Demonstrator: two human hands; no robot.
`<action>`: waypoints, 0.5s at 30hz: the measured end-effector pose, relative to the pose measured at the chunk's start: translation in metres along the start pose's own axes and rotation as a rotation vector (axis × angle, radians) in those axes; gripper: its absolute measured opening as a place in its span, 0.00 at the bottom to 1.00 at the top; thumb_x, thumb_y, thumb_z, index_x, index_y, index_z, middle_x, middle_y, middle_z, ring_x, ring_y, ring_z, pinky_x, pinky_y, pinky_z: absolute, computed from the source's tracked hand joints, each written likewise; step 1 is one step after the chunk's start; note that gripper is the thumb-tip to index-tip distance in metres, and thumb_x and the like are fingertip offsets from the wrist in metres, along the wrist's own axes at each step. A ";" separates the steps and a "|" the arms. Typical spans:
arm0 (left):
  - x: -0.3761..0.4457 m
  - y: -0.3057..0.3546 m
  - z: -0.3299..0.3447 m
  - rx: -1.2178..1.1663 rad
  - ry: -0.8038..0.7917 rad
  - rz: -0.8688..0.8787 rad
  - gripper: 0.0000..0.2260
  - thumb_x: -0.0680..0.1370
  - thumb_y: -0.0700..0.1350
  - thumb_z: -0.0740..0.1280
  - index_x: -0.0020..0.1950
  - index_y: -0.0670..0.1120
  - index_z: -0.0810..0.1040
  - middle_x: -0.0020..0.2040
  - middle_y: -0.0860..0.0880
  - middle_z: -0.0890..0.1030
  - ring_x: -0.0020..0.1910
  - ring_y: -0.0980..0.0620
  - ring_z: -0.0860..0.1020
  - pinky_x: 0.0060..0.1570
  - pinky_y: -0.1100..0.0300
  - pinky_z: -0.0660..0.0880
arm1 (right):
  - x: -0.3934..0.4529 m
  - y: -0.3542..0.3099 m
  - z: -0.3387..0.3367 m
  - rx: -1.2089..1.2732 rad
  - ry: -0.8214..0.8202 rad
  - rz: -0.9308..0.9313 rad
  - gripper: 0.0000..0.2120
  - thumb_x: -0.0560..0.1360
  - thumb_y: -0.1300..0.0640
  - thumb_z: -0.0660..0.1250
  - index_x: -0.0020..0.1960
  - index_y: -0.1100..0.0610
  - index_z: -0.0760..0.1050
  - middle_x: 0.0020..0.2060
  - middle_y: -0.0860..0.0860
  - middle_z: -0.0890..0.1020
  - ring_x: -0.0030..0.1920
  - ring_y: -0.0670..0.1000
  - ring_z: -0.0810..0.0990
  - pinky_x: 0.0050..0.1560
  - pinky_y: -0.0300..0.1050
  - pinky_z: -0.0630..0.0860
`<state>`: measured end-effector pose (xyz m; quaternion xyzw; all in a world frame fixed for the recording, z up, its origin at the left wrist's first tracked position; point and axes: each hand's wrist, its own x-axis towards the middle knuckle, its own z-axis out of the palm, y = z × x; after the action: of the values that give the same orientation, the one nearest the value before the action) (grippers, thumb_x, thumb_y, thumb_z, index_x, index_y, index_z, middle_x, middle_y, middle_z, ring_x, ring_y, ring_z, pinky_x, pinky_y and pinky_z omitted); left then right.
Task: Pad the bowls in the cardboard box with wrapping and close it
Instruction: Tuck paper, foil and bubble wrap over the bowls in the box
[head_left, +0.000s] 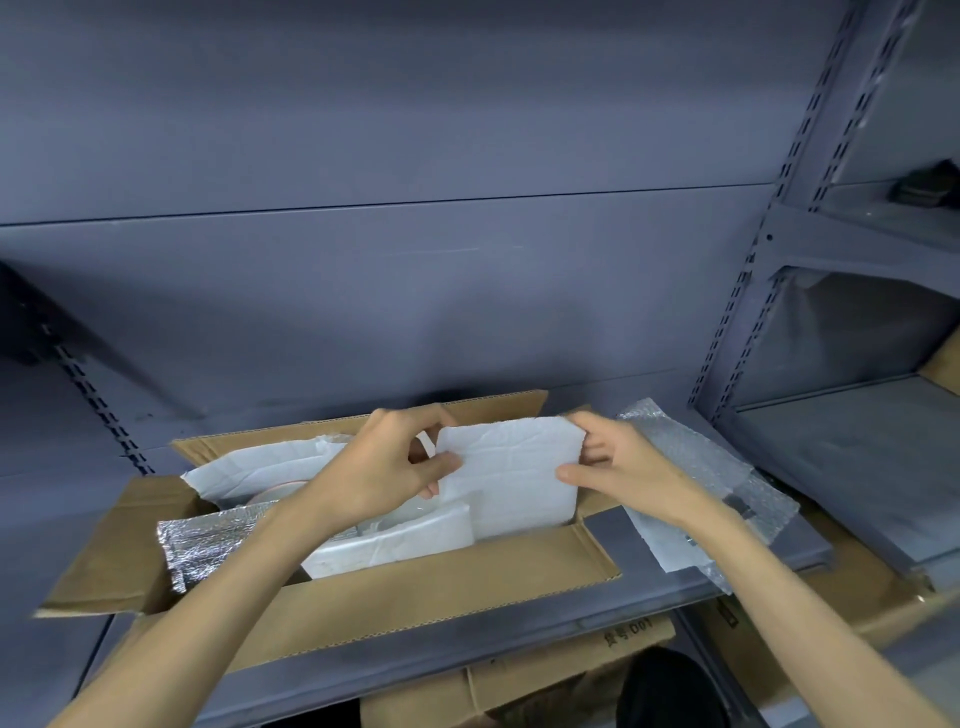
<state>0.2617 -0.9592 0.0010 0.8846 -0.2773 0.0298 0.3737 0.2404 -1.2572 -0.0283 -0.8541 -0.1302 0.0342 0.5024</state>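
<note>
An open cardboard box (441, 597) sits on a grey shelf with its flaps spread. Over its right end I hold a folded white foam sheet (511, 473): my left hand (395, 462) pinches its left edge and my right hand (623, 467) grips its right edge. Inside the box lie another white foam sheet (260, 467) at the back left, a silver foil pad (208, 540) at the left and a white foam piece (395, 540) in front. A bowl's rim (280, 493) barely shows between them; the rest of the bowls is hidden.
Bubble wrap and foam sheets (696, 483) lie on the shelf to the right of the box. A slotted shelf upright (748, 291) stands at the right. More cardboard boxes (519, 686) sit on the level below. The shelf's back panel (415, 312) is close behind.
</note>
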 end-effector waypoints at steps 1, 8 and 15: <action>-0.001 -0.001 -0.001 0.020 -0.002 -0.006 0.06 0.78 0.44 0.73 0.48 0.53 0.77 0.46 0.54 0.79 0.29 0.53 0.84 0.33 0.67 0.75 | 0.001 0.003 0.003 -0.002 -0.013 0.007 0.12 0.73 0.58 0.74 0.54 0.45 0.79 0.53 0.47 0.87 0.55 0.49 0.86 0.62 0.57 0.80; -0.004 -0.006 0.003 0.144 -0.092 -0.041 0.03 0.76 0.42 0.73 0.45 0.51 0.81 0.38 0.58 0.80 0.32 0.55 0.81 0.33 0.66 0.73 | 0.006 0.019 0.012 -0.210 -0.103 0.080 0.17 0.74 0.51 0.70 0.36 0.48 0.63 0.29 0.43 0.75 0.34 0.45 0.75 0.39 0.48 0.69; -0.007 -0.011 0.014 0.232 -0.209 -0.042 0.09 0.81 0.48 0.66 0.41 0.53 0.78 0.32 0.61 0.76 0.36 0.58 0.75 0.39 0.60 0.73 | 0.008 0.019 0.005 -0.473 -0.083 0.010 0.21 0.74 0.55 0.71 0.36 0.54 0.57 0.27 0.43 0.64 0.32 0.45 0.59 0.35 0.46 0.58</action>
<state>0.2593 -0.9590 -0.0184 0.9258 -0.2908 -0.0383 0.2385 0.2507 -1.2602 -0.0468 -0.9465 -0.1511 0.0402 0.2822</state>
